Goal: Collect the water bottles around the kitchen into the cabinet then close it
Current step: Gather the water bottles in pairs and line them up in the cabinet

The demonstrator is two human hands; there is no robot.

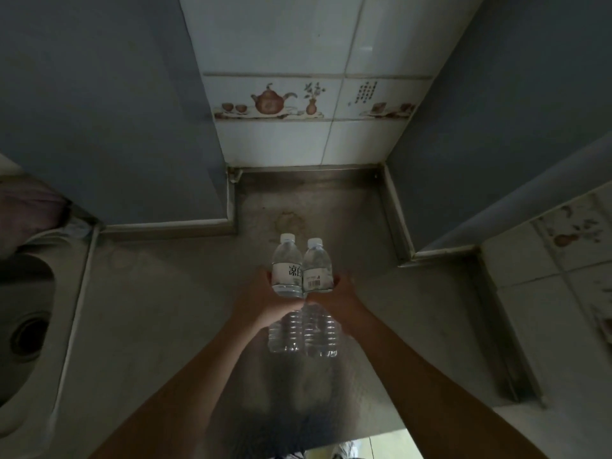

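At frame centre, my left hand (265,301) and right hand (337,293) are pressing two water bottles (303,286) together above the worktop (149,309), each grip wrapped around one; the smooth, touching bottles may be slipping loose.

two clear water bottles (302,276), side by side, touching

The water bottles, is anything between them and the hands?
No. The left hand holds the left water bottle and the right hand holds the right water bottle, with nothing between.
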